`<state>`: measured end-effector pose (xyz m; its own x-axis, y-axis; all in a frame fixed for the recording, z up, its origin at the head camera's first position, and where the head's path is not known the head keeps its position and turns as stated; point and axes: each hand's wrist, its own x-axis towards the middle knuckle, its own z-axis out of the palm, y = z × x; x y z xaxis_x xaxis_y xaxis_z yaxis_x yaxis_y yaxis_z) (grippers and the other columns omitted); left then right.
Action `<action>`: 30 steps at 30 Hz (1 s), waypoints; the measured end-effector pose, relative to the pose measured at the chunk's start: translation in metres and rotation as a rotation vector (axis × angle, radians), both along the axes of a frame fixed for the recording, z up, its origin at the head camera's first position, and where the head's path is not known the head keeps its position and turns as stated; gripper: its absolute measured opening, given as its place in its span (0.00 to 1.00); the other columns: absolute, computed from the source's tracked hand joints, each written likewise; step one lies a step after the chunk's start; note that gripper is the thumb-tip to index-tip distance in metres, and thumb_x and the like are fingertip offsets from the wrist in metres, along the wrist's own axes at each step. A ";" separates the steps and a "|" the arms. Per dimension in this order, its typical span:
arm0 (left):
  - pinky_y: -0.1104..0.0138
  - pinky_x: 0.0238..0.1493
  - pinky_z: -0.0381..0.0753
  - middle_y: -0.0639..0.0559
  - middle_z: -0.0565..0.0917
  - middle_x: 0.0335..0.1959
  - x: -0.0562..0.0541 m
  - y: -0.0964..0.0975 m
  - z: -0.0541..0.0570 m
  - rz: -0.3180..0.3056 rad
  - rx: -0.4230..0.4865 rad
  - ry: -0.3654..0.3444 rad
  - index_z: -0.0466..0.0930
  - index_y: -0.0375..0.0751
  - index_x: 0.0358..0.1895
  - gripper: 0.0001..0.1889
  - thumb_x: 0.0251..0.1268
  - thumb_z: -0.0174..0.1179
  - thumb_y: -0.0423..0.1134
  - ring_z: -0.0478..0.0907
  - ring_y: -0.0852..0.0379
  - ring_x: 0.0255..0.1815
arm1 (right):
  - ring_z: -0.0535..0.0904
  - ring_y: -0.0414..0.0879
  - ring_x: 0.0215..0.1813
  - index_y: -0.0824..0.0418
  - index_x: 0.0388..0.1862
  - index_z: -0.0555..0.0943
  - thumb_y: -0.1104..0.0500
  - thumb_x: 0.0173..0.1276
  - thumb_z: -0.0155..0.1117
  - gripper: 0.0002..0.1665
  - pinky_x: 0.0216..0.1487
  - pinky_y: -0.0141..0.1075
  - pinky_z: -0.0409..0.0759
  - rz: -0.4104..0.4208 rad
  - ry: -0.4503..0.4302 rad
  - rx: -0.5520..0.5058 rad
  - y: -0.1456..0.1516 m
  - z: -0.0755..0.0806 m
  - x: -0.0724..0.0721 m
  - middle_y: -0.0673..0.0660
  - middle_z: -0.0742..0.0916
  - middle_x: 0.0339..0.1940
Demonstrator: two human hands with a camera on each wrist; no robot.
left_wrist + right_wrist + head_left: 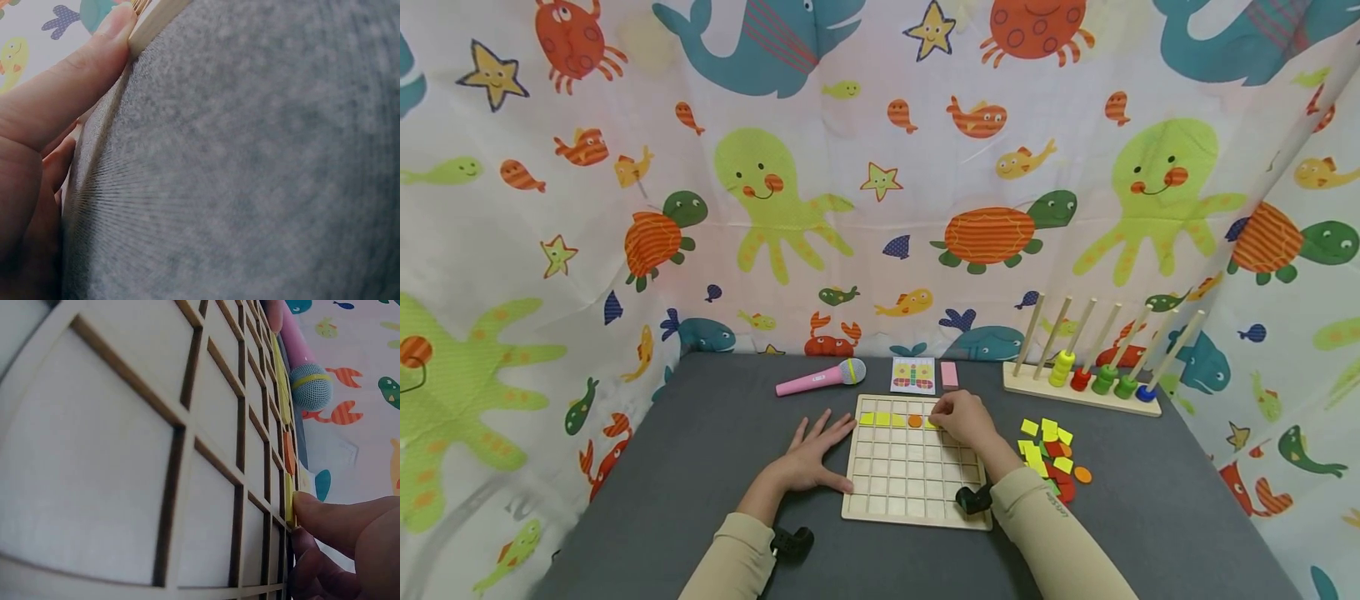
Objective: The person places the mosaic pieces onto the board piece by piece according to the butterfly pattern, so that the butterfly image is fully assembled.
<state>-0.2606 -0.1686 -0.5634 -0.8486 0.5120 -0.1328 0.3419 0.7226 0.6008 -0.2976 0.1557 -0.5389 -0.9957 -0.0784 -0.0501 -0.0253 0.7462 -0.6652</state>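
Observation:
A wooden grid board (891,492) lies on the table, with several yellow tiles (880,419) and an orange round tile (915,422) in one of its upper rows. My left hand (808,458) is spread at the board's left side; its thumb touches the wooden edge (156,25) in the left wrist view. At the right end of the filled cells my right hand (966,419) pinches a yellow tile (295,509) over the board. Its fingertips are partly hidden in the head view. Beside it, another yellow tile (289,490) sits in the grid.
Right of the board lie loose yellow, red, orange and green tiles (1033,457). Behind them stands a peg rack (1022,382) with colored rings. A pink microphone (812,381), a pattern card (913,375) and a pink block (949,375) lie beyond the board, before a printed curtain (865,308).

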 end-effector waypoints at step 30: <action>0.38 0.77 0.21 0.57 0.50 0.84 0.000 0.000 -0.001 -0.008 0.009 0.009 0.52 0.59 0.82 0.60 0.45 0.74 0.68 0.30 0.43 0.85 | 0.81 0.55 0.44 0.67 0.52 0.84 0.54 0.66 0.72 0.21 0.43 0.49 0.82 -0.175 -0.071 0.081 0.124 0.016 0.033 0.65 0.86 0.46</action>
<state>-0.2609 -0.1690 -0.5648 -0.8456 0.5200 -0.1205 0.3534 0.7145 0.6039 -0.2647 0.2801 -0.5233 -0.9875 0.1025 -0.1194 0.1540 0.7862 -0.5985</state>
